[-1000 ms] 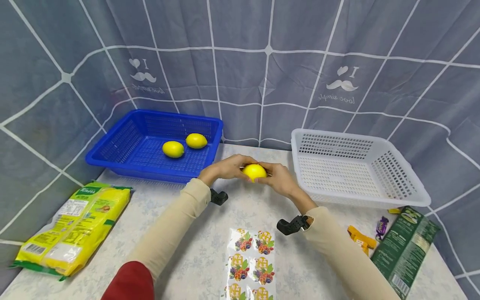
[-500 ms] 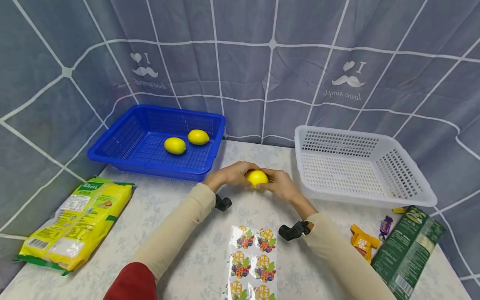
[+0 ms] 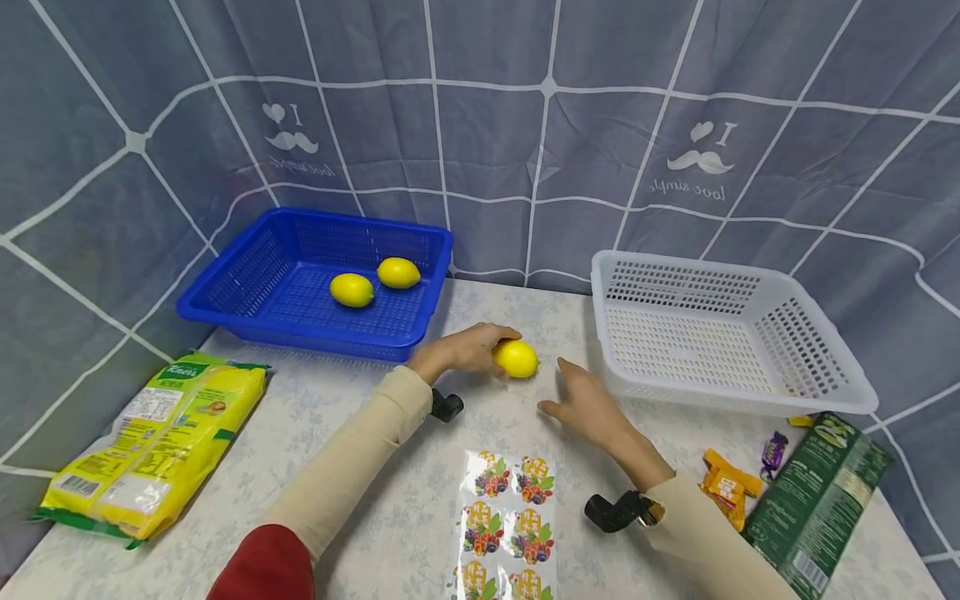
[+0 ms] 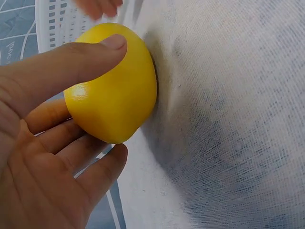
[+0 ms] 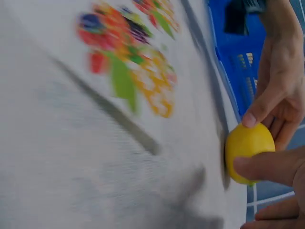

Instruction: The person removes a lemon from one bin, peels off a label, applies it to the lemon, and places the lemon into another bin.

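A yellow lemon sits on the table at the middle of the head view. My left hand grips it from the left. In the left wrist view the thumb lies across the lemon's side and the other fingers curl beneath and behind it. My right hand is apart from the lemon, to its right, with thumb and fingers spread and nothing held. Just in front of the hands lies a sheet of fruit-print stickers. Two more lemons, one left and one right, rest in the blue basket.
A white basket stands at the back right. Along the left lies a yellow Knorr bag. To the right are a green packet, a purple-wrapped candy and orange-wrapped pieces. A grey-blue checked curtain hangs behind.
The lemon came down toward me between both hands. My right hand has since let go and drawn back to the right and nearer, while the left stays on the lemon.
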The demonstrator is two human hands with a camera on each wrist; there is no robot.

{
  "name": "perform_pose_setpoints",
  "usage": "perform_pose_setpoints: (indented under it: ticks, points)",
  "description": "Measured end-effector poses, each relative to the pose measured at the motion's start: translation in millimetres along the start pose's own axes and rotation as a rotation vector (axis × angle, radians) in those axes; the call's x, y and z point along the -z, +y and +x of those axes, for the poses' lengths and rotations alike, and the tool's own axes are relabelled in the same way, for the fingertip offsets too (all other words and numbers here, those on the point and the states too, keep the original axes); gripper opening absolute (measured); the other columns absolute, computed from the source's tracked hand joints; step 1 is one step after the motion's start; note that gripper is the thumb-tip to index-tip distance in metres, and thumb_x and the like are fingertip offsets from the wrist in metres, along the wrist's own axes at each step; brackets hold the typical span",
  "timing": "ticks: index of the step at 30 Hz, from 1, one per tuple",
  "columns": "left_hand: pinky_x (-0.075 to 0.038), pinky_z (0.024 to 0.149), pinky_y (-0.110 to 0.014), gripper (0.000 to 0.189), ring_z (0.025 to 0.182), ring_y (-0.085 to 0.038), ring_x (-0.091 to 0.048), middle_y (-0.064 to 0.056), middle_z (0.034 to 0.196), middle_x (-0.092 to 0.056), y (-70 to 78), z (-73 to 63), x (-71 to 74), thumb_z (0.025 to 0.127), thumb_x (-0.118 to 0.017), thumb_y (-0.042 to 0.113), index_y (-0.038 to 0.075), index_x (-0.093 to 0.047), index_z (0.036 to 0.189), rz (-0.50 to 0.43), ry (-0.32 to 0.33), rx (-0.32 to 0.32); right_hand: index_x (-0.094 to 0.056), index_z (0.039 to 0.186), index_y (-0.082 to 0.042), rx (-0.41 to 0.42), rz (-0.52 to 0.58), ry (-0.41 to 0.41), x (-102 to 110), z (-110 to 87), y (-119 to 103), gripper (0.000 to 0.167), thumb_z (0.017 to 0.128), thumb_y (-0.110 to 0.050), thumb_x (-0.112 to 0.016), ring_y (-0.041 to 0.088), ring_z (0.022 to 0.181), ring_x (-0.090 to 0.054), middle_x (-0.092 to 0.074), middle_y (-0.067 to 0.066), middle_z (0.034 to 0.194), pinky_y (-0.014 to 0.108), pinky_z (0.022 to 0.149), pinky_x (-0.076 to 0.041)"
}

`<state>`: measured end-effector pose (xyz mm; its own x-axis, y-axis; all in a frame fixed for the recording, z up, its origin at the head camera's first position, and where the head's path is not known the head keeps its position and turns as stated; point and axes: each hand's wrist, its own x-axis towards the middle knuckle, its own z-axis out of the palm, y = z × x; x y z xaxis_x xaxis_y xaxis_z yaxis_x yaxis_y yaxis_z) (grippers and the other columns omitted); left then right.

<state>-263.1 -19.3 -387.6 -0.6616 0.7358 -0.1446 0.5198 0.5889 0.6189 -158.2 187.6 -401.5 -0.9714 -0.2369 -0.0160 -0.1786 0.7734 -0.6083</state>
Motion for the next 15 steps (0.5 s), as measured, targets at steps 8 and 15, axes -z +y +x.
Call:
perform_pose_setpoints:
  ticks: [8,15]
  points:
    - [-0.029,0.115,-0.039,0.075,0.137,-0.028,-0.041,-0.015,0.148,-0.046,7.9,-7.8,6.3,0.083,-0.079,0.014,0.001,-0.041,0.147,0.034,-0.028,0.039,-0.064,0.122,0.003,0.154,-0.020,-0.089,-11.2,-48.0,-10.4,0.053,0.083,-0.029,-0.080,0.031,0.111,-0.061,-0.064,0.013,0.121,0.047,0.095,-0.049]
    - [-0.026,0.116,-0.039,0.074,0.141,-0.028,-0.034,-0.013,0.152,-0.041,13.5,-13.8,9.1,0.086,-0.077,0.015,0.003,-0.039,0.149,0.018,-0.072,0.037,-0.062,0.127,0.000,0.198,-0.047,-0.257,-16.8,-61.4,-14.8,0.066,0.077,-0.037,-0.085,0.026,0.117,-0.055,-0.058,0.006,0.126,0.045,0.097,-0.047]
